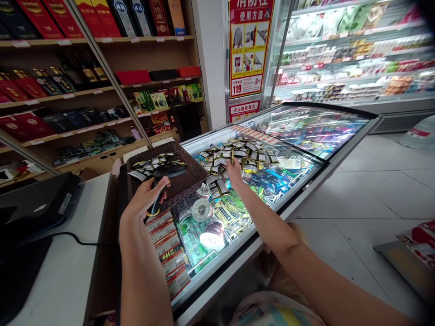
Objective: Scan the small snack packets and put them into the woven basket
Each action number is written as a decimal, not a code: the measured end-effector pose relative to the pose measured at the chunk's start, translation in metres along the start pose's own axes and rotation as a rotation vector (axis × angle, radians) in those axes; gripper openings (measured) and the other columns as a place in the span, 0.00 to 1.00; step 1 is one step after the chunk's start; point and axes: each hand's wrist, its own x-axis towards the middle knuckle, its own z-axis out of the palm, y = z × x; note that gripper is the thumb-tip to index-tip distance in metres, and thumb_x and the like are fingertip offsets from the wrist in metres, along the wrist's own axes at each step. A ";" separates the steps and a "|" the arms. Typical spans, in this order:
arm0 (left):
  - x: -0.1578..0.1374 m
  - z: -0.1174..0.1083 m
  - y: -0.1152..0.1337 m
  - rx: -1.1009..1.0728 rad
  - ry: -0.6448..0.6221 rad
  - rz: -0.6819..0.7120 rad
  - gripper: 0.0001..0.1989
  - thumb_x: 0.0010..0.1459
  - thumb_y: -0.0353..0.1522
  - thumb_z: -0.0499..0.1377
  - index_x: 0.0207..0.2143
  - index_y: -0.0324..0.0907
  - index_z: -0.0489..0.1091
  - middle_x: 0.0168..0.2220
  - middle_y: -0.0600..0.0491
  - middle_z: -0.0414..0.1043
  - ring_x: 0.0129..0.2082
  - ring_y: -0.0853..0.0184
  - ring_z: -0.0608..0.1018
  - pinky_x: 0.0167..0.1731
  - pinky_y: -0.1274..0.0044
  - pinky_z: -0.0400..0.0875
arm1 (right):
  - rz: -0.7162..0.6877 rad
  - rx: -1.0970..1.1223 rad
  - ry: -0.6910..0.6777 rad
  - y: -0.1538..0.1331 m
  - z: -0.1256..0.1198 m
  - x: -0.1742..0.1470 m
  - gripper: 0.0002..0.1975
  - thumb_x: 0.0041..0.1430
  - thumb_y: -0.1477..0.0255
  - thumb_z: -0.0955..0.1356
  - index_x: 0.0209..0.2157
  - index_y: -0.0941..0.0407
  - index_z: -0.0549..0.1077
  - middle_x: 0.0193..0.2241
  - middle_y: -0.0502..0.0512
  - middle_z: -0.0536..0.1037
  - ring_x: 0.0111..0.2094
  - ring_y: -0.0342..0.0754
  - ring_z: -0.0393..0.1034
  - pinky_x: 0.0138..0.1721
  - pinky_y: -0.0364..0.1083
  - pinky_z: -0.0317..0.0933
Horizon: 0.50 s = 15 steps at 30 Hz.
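My left hand (147, 197) is wrapped round the handle of a black handheld barcode scanner (171, 170) with yellow trim. Its head is over a brown woven basket (188, 174), where small dark-and-white packets (144, 171) lie. To the right, my right hand (234, 174) pinches one small packet (221, 157) at its edge, above a loose pile of similar packets (253, 151). That pile is spread across the glass top of a chest freezer (268, 206). Round-lidded tubs (202, 209) and bagged ice treats (226, 210) show beneath the glass.
A white counter (79, 244) with a black device (37, 199) and a cable stands at the left. Shelves of boxes and bottles (81, 77) rise behind it. At the back right is a lit refrigerated display (350, 59). A carton (411, 249) rests on the tiled floor at right.
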 end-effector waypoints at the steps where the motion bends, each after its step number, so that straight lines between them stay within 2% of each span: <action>1: -0.001 -0.006 -0.002 -0.001 0.025 -0.001 0.32 0.45 0.61 0.64 0.32 0.41 0.72 0.20 0.54 0.68 0.18 0.70 0.67 0.18 0.78 0.61 | -0.011 -0.133 0.021 0.001 -0.002 0.001 0.21 0.65 0.59 0.61 0.55 0.52 0.66 0.54 0.64 0.66 0.54 0.58 0.66 0.50 0.56 0.67; 4: -0.002 -0.023 -0.011 -0.037 0.148 0.000 0.32 0.42 0.61 0.65 0.31 0.41 0.72 0.21 0.54 0.69 0.18 0.70 0.68 0.18 0.78 0.63 | -0.031 -0.392 0.100 0.000 -0.007 -0.002 0.29 0.64 0.59 0.63 0.62 0.57 0.61 0.61 0.71 0.58 0.60 0.65 0.55 0.56 0.60 0.60; 6: -0.004 -0.035 -0.018 -0.058 0.255 -0.009 0.33 0.40 0.62 0.66 0.30 0.42 0.71 0.22 0.54 0.70 0.19 0.69 0.69 0.17 0.78 0.63 | -0.074 -0.455 0.156 -0.002 -0.007 -0.006 0.30 0.64 0.60 0.64 0.62 0.59 0.61 0.61 0.73 0.58 0.60 0.66 0.54 0.58 0.61 0.56; 8: -0.006 -0.047 -0.026 -0.072 0.359 -0.030 0.32 0.40 0.62 0.65 0.30 0.42 0.71 0.22 0.54 0.69 0.18 0.69 0.70 0.16 0.78 0.64 | -0.187 -0.507 0.215 -0.006 -0.003 -0.012 0.26 0.64 0.63 0.64 0.59 0.60 0.64 0.59 0.73 0.59 0.60 0.66 0.54 0.60 0.62 0.51; 10: -0.009 -0.058 -0.035 -0.076 0.457 -0.072 0.31 0.40 0.61 0.65 0.29 0.43 0.71 0.20 0.55 0.68 0.18 0.68 0.70 0.17 0.77 0.65 | -0.361 -0.532 0.237 -0.012 0.006 -0.019 0.22 0.63 0.66 0.64 0.56 0.60 0.65 0.58 0.72 0.61 0.60 0.65 0.53 0.62 0.63 0.48; 12: -0.012 -0.067 -0.042 -0.080 0.535 -0.128 0.30 0.41 0.60 0.66 0.28 0.43 0.71 0.19 0.55 0.68 0.19 0.66 0.72 0.18 0.77 0.67 | -0.539 -0.518 0.180 -0.022 0.024 -0.024 0.19 0.62 0.68 0.64 0.53 0.58 0.66 0.57 0.71 0.63 0.61 0.63 0.54 0.62 0.63 0.48; 15: -0.018 -0.075 -0.050 -0.090 0.591 -0.153 0.27 0.43 0.58 0.65 0.27 0.43 0.71 0.20 0.54 0.70 0.19 0.66 0.73 0.18 0.77 0.67 | -0.685 -0.441 -0.066 -0.043 0.069 -0.031 0.14 0.60 0.71 0.66 0.48 0.57 0.68 0.54 0.68 0.67 0.60 0.61 0.57 0.63 0.63 0.48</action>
